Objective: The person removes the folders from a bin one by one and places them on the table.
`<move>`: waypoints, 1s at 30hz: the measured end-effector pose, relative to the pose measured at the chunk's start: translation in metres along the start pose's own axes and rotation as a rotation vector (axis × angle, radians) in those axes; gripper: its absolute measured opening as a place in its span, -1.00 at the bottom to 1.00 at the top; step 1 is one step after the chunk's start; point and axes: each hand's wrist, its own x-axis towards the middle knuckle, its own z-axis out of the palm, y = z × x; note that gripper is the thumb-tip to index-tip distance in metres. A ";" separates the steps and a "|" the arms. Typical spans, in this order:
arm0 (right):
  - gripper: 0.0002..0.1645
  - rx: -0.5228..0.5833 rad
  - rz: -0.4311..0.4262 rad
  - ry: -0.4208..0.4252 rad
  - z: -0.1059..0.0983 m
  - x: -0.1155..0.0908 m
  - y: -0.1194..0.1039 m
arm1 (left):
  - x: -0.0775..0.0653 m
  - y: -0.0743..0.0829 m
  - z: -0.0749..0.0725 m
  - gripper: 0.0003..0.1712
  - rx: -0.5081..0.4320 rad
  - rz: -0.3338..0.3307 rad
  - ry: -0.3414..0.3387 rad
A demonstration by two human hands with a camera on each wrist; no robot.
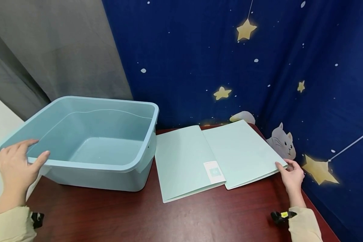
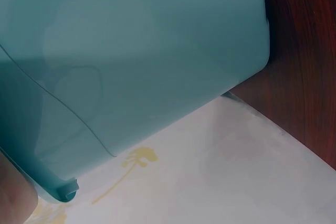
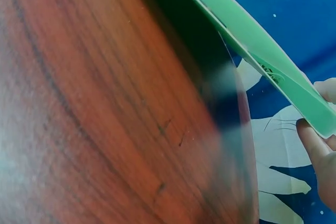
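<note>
A large pale blue plastic tub (image 1: pixel 93 179) stands on the left of the table. My left hand (image 1: pixel 18 166) rests at its near left rim, thumb and fingers spread apart above the inside. In the left wrist view, part of that hand (image 2: pixel 14 190) shows beside the tub's rim. Two pale mint file folders lie side by side right of the tub. The left folder (image 1: pixel 181 158) bears a white label (image 1: pixel 213 171). My right hand (image 1: pixel 292 178) pinches the near right corner of the right folder (image 1: pixel 245 151), which is raised off the table in the right wrist view.
The dark red wooden table (image 1: pixel 181 218) ends at the right in front of a blue star-patterned curtain (image 1: pixel 184 50). A grey curtain (image 1: pixel 63 43) hangs behind the tub. A white surface (image 2: pixel 210 171) lies beyond the table's left edge.
</note>
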 end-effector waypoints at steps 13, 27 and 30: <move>-0.59 -0.286 -0.112 -0.020 -0.005 -0.009 -0.024 | 0.001 0.000 0.001 -0.12 -0.012 0.006 0.027; -0.68 -0.190 -0.307 -0.025 -0.005 0.007 0.004 | 0.001 0.001 0.004 -0.08 -0.041 0.019 0.042; -0.68 -0.150 -0.347 -0.047 -0.001 0.021 0.030 | 0.000 0.001 0.003 -0.09 -0.034 0.019 0.034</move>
